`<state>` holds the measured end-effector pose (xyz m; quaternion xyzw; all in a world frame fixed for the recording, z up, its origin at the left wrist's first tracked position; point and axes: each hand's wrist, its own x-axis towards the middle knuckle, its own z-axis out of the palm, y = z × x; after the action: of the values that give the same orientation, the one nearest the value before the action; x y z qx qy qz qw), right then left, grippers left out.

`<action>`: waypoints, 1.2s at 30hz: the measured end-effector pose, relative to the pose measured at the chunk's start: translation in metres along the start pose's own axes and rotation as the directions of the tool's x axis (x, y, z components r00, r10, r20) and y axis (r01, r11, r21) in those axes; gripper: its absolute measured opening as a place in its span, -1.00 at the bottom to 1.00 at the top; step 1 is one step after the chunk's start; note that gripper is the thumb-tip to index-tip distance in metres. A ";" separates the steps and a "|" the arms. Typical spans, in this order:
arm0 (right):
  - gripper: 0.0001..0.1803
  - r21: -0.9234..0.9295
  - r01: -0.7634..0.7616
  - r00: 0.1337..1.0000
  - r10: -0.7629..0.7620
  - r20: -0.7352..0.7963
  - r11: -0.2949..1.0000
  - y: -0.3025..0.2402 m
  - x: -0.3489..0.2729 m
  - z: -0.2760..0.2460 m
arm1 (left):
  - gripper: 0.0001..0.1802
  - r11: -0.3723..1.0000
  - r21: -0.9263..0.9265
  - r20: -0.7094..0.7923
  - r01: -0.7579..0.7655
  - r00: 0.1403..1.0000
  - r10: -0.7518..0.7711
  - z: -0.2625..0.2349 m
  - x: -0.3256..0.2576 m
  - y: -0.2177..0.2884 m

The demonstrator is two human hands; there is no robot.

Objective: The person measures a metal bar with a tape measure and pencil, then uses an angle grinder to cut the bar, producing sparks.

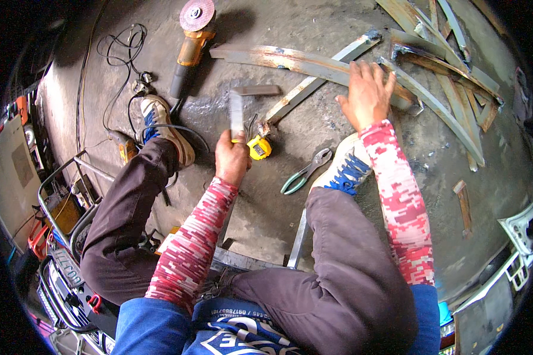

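My left hand is closed around the lower part of an L-shaped metal square, its bright arm upright and its dark arm pointing right. A yellow tape measure lies just beside that hand. Across the far middle stretches a long, rust-streaked steel angle bar, its left end slightly blurred. My right hand spans the bar near its right end, fingertips at the far edge and thumb toward the near edge. Beneath the bar, a straight grey steel bar runs diagonally over the floor.
An angle grinder with a pinkish disc lies at the far left, near a tangled black cord. Green-handled pliers rest by my right shoe. Scrap steel bars are heaped at far right. A metal-tube frame stands at left.
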<state>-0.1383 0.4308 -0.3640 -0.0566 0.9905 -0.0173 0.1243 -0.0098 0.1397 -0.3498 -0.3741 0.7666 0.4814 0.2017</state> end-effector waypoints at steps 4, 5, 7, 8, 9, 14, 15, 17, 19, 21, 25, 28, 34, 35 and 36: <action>-0.56 -0.045 0.030 0.997 -0.033 -0.064 0.999 0.005 0.021 0.011 | -0.79 0.864 0.413 0.300 -0.288 0.939 0.170 0.019 0.002 0.000; -0.61 -0.023 0.027 0.999 -0.028 -0.034 0.999 0.006 0.022 0.013 | -0.76 0.773 0.444 0.416 -0.454 0.868 0.271 0.021 -0.005 0.001; -0.74 -0.041 0.057 0.998 -0.058 -0.036 0.998 0.009 0.017 0.016 | -0.70 0.858 0.480 0.482 -0.183 0.872 -0.083 0.029 -0.023 0.002; -0.69 -0.020 0.059 0.998 -0.059 0.019 0.998 0.010 0.011 0.016 | -0.67 0.841 0.477 0.463 -0.256 0.886 0.008 0.030 -0.033 0.002; -0.62 -0.015 0.050 0.995 -0.049 0.088 0.999 0.011 0.006 0.017 | -0.66 0.906 0.406 0.434 -0.121 0.898 -0.074 0.026 -0.042 0.001; -0.49 0.069 0.050 0.982 -0.062 0.179 0.996 0.012 -0.021 0.018 | -0.75 0.978 0.184 0.100 -0.095 0.992 0.078 -0.007 -0.052 -0.016; -0.49 0.116 0.040 0.985 -0.058 0.160 0.992 0.011 -0.019 0.019 | -0.74 0.954 0.182 0.041 -0.237 0.972 0.233 -0.014 -0.042 -0.015; -0.47 0.216 0.025 0.993 -0.049 0.106 0.976 0.005 -0.017 0.018 | -0.73 0.967 0.112 -0.044 -0.230 0.971 0.236 -0.023 -0.024 -0.013; -0.48 0.278 0.010 0.999 -0.022 0.040 0.961 -0.002 -0.015 0.015 | -0.73 0.984 -0.063 -0.058 -0.167 0.985 0.164 -0.028 -0.006 -0.004; -0.49 0.325 0.012 0.999 0.005 -0.051 0.946 -0.018 -0.016 0.012 | -0.72 0.990 0.042 -0.005 -0.132 0.991 0.132 -0.033 0.004 0.003; -0.56 0.380 0.293 0.948 -0.317 0.001 0.877 -0.059 -0.025 0.015 | -0.75 0.823 0.383 0.030 -0.419 0.896 0.442 -0.031 0.005 0.005; -0.52 0.338 0.435 0.894 -0.444 -0.055 0.835 -0.088 -0.030 0.030 | -0.66 0.877 0.438 0.043 -0.198 0.979 0.200 -0.031 0.002 0.002; -0.41 0.127 0.465 0.878 -0.475 0.060 0.876 -0.084 -0.038 0.043 | -0.68 0.678 0.587 0.471 -0.442 0.868 0.158 -0.034 -0.007 0.008; -0.46 0.091 0.490 0.867 -0.496 0.056 0.867 -0.084 -0.036 0.041 | -0.75 0.724 0.525 0.457 -0.447 0.866 0.203 -0.028 -0.017 0.005; -0.54 0.072 0.492 0.866 -0.496 0.063 0.868 -0.084 -0.033 0.036 | -0.70 0.784 0.483 0.433 -0.389 0.885 0.172 -0.024 -0.024 0.003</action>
<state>-0.0883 0.3508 -0.3870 -0.3054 0.9364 -0.0728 0.1566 0.0039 0.1286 -0.3213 -0.0817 0.8693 0.3226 0.3655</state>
